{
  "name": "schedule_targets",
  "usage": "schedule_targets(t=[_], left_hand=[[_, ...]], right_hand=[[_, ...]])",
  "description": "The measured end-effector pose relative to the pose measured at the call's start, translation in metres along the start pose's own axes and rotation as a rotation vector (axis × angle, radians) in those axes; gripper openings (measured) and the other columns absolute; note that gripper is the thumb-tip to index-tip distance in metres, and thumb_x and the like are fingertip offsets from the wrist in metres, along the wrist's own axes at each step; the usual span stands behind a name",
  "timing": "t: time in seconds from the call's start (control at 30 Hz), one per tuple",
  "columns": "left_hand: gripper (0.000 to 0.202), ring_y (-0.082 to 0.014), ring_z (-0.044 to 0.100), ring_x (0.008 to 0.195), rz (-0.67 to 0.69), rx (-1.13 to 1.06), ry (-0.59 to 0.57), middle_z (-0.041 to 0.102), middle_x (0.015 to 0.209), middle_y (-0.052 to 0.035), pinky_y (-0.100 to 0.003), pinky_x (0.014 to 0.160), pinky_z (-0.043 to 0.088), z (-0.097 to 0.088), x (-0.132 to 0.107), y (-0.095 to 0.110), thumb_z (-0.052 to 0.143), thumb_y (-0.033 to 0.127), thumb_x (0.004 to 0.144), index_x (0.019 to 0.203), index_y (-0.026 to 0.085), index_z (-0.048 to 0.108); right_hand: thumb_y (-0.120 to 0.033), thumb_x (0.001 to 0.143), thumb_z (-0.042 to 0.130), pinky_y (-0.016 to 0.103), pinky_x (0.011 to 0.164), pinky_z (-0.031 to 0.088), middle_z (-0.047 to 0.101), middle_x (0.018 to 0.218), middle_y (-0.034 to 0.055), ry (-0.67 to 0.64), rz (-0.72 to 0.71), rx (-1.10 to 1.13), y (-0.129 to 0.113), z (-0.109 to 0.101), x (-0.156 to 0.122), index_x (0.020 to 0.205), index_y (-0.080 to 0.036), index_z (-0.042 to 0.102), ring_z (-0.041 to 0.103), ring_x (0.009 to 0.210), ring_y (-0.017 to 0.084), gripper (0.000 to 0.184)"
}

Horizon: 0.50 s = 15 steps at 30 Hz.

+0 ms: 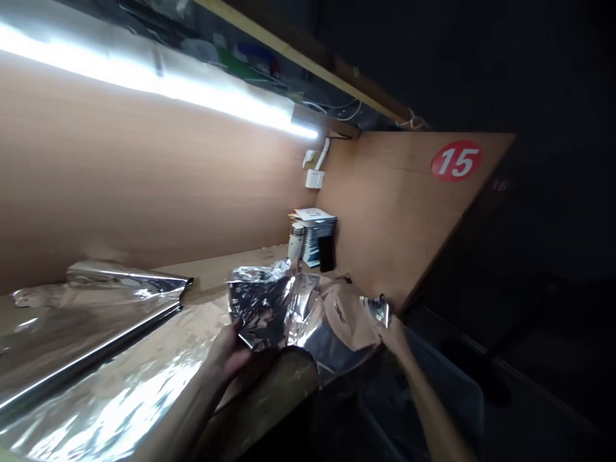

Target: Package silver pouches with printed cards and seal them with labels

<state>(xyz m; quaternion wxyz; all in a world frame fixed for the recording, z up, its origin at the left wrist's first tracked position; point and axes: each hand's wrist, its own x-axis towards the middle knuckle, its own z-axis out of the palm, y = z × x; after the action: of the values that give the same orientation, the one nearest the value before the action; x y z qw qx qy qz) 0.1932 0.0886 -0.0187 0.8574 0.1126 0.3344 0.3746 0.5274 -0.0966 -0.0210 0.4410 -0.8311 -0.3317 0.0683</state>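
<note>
A crinkled sheet of silver foil (308,308) is held up over the wooden desk (216,269). My left hand (231,350) grips its lower left edge, fingers closed under the foil. My right hand (392,333) pinches the foil's far right corner, near the desk's right side panel. More foil (96,359) lies spread flat across the desk to the left, with a fold running through it.
A wooden side panel (394,212) carries a red sticker "15" (456,160). In the back corner stand a white bottle (296,242), a stack of booklets (317,234), a dark phone (326,253) and a wall socket (314,178). A strip light (168,83) glows above. Darkness lies to the right.
</note>
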Motion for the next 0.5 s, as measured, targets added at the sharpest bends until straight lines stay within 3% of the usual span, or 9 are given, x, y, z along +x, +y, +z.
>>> schedule_targets(t=[0.07, 0.13, 0.17, 0.23, 0.3, 0.4, 0.5], left_hand=[[0.043, -0.0312, 0.078, 0.087, 0.033, -0.033, 0.045, 0.076, 0.105, -0.0186, -0.050, 0.077, 0.066, -0.004, -0.003, 0.002, 0.039, 0.014, 0.101, 0.142, 0.006, 0.050], [0.043, -0.0306, 0.077, 0.090, 0.063, -0.054, 0.069, 0.075, 0.109, -0.0187, -0.050, 0.078, 0.066, -0.004, -0.005, -0.004, 0.040, 0.016, 0.101, 0.142, 0.008, 0.051], [0.042, -0.0304, 0.077, 0.091, 0.075, -0.063, 0.073, 0.075, 0.110, -0.0186, -0.049, 0.078, 0.066, -0.003, -0.006, -0.010, 0.042, 0.017, 0.102, 0.141, 0.009, 0.053], [0.039, -0.0298, 0.077, 0.093, 0.104, -0.077, 0.071, 0.075, 0.110, -0.0175, -0.046, 0.078, 0.066, 0.002, -0.009, -0.022, 0.046, 0.019, 0.101, 0.138, 0.010, 0.056], [0.035, -0.0293, 0.076, 0.096, 0.137, -0.087, 0.060, 0.075, 0.110, -0.0152, -0.043, 0.080, 0.066, 0.006, -0.014, -0.035, 0.051, 0.019, 0.100, 0.133, 0.012, 0.061], [0.029, -0.0285, 0.075, 0.099, 0.198, -0.096, 0.049, 0.076, 0.111, -0.0133, -0.040, 0.083, 0.065, 0.000, -0.026, -0.053, 0.054, 0.021, 0.100, 0.126, 0.014, 0.064], [0.027, -0.0265, 0.076, 0.095, 0.128, 0.075, 0.056, 0.077, 0.106, -0.0138, -0.039, 0.085, 0.062, -0.025, -0.045, -0.062, 0.057, 0.033, 0.099, 0.117, 0.014, 0.067]], right_hand=[[-0.053, 0.085, 0.060, 0.056, 0.093, 0.047, 0.063, 0.121, 0.0338, 0.159, -0.012, -0.096, 0.000, -0.001, -0.005, 0.128, -0.003, 0.062, 0.058, 0.120, 0.048, 0.066], [-0.049, 0.093, 0.053, 0.058, 0.112, 0.035, 0.050, 0.145, 0.0315, 0.210, -0.187, -0.196, -0.020, 0.015, -0.015, 0.145, -0.005, 0.053, 0.044, 0.138, 0.045, 0.068], [-0.048, 0.097, 0.048, 0.055, 0.117, 0.031, 0.047, 0.150, 0.0276, 0.176, -0.324, -0.233, -0.037, 0.029, -0.020, 0.148, -0.008, 0.052, 0.042, 0.142, 0.041, 0.064], [-0.047, 0.104, 0.041, 0.047, 0.121, 0.031, 0.046, 0.155, 0.0201, -0.020, -0.585, -0.244, -0.078, 0.062, -0.026, 0.148, -0.015, 0.055, 0.043, 0.143, 0.033, 0.056], [-0.050, 0.108, 0.035, 0.045, 0.122, 0.030, 0.042, 0.160, 0.0162, -0.220, -0.735, -0.229, -0.118, 0.098, -0.025, 0.151, -0.019, 0.052, 0.039, 0.147, 0.030, 0.056], [-0.054, 0.108, 0.033, 0.055, 0.126, 0.018, 0.028, 0.169, 0.0123, -0.427, -0.825, -0.321, -0.155, 0.146, -0.016, 0.160, -0.026, 0.040, 0.024, 0.156, 0.032, 0.059], [-0.063, 0.105, 0.035, 0.066, 0.123, 0.006, 0.018, 0.172, 0.0111, -0.624, -0.794, -0.472, -0.159, 0.181, -0.011, 0.162, -0.031, 0.033, 0.013, 0.158, 0.039, 0.066]])
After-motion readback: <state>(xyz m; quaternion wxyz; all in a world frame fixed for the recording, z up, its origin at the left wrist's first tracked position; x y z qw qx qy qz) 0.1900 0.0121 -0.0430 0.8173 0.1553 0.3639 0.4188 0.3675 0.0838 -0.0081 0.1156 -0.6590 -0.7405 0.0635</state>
